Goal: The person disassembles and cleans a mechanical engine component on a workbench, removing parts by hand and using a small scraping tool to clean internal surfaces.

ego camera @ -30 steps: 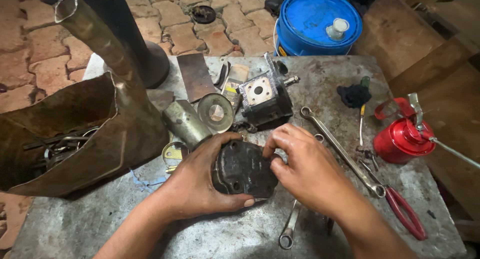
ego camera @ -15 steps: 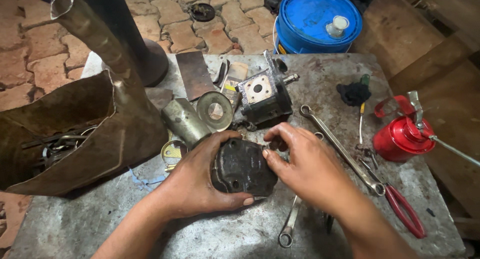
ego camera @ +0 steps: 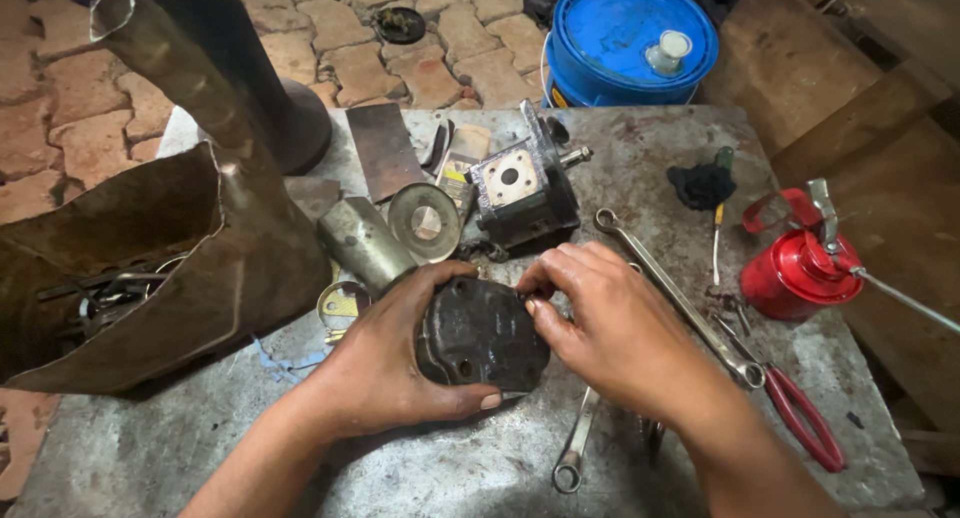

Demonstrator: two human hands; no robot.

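My left hand (ego camera: 385,363) cups the dark cast metal cover (ego camera: 483,333) low over the tabletop (ego camera: 650,158), while my right hand (ego camera: 610,323) pinches its upper edge. It looks heavy, rigid and greasy, so I'd grip its thick rim.

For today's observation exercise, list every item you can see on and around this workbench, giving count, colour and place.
dark metal housing: 1, black, bench centre, held in both hands
pump body: 1, grey, behind the housing
metal disc: 1, grey, left of pump body
long spanner: 1, silver, right of the hands
small spanner: 1, silver, front of the bench
oil can: 1, red, right edge
pliers: 1, red handles, front right
blue drum: 1, floor behind bench
leather bag: 1, brown, left
left hand: grips housing
right hand: fingertips at housing's edge
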